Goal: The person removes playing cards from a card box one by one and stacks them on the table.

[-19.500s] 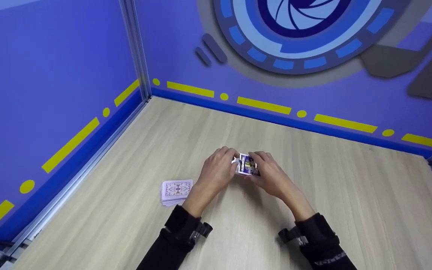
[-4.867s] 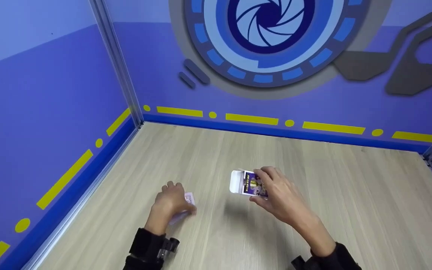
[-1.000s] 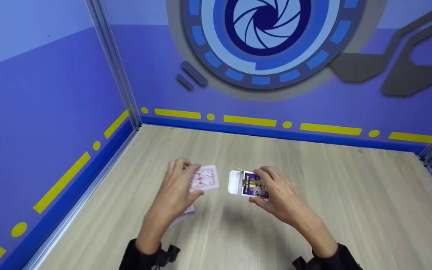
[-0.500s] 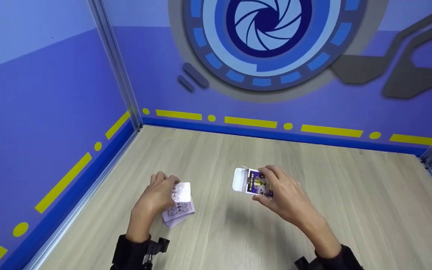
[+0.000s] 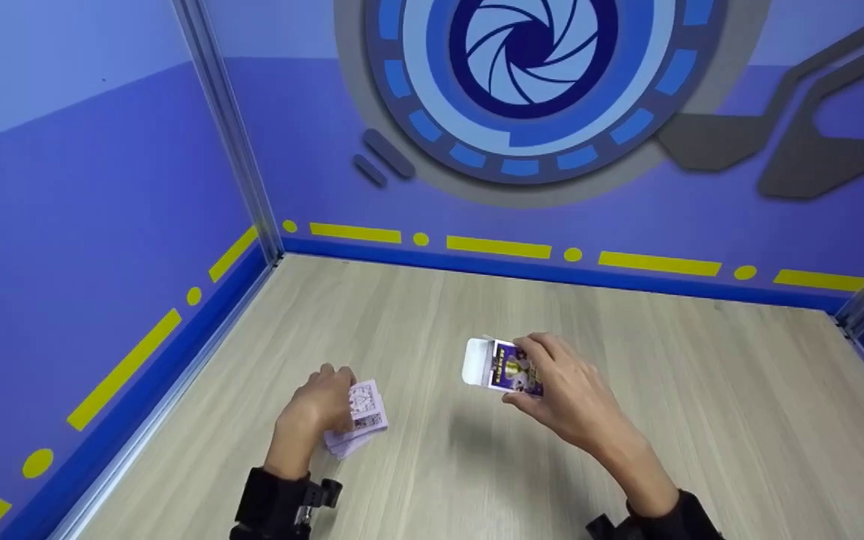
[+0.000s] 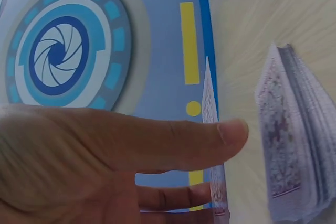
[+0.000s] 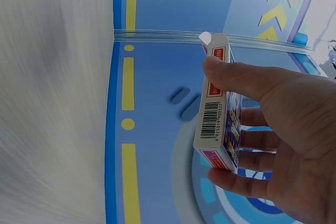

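Over at the left, my left hand (image 5: 318, 405) pinches a playing card (image 5: 362, 397) between thumb and fingers. In the left wrist view the held card (image 6: 209, 98) shows nearly edge-on, apart from the deck of playing cards (image 6: 283, 145). That deck (image 5: 348, 444) lies patterned back up on the table, its edges uneven, partly hidden by the held card and hand. My right hand (image 5: 571, 390) grips a small purple-and-white card box (image 5: 516, 369) above the table, its white end flap (image 5: 476, 362) folded open toward the left. The right wrist view shows the box's barcode side (image 7: 211, 121).
The wood-grain table (image 5: 627, 360) runs back to a blue printed wall (image 5: 417, 90). A second blue wall (image 5: 117, 210) stands along the left edge, meeting it at a metal post (image 5: 233, 127). Black wrist mounts (image 5: 274, 499) sit on both forearms.
Within the last second my left hand has moved from beside the box, down and left over the deck, still holding a card. The right hand and box have hardly moved.
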The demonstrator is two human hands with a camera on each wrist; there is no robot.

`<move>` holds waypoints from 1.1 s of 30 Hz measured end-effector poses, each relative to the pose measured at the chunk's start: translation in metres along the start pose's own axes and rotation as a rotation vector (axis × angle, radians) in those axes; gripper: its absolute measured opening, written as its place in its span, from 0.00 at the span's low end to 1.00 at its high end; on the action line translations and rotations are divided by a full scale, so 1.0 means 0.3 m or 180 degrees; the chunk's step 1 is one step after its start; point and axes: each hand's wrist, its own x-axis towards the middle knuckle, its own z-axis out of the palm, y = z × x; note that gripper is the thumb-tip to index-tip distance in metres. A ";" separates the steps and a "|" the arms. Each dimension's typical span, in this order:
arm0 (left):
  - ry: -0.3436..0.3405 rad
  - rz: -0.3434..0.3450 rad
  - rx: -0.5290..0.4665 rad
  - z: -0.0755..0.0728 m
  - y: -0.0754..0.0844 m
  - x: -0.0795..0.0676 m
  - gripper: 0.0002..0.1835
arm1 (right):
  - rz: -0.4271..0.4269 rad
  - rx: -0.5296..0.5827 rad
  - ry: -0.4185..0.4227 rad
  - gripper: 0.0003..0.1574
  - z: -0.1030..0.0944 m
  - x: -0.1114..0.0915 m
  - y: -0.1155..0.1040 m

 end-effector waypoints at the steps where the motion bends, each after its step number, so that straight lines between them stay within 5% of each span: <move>1: -0.0031 0.0000 -0.0004 0.006 0.000 0.004 0.32 | 0.0007 -0.0002 -0.0009 0.46 0.000 -0.001 -0.001; 24: -0.0210 0.0019 0.0203 0.082 -0.013 0.038 0.30 | 0.0001 0.0002 -0.0052 0.46 -0.002 -0.003 -0.002; 33: -0.0153 -0.0091 0.0057 0.117 0.014 0.036 0.41 | -0.0028 -0.0045 -0.0019 0.47 0.003 -0.003 -0.003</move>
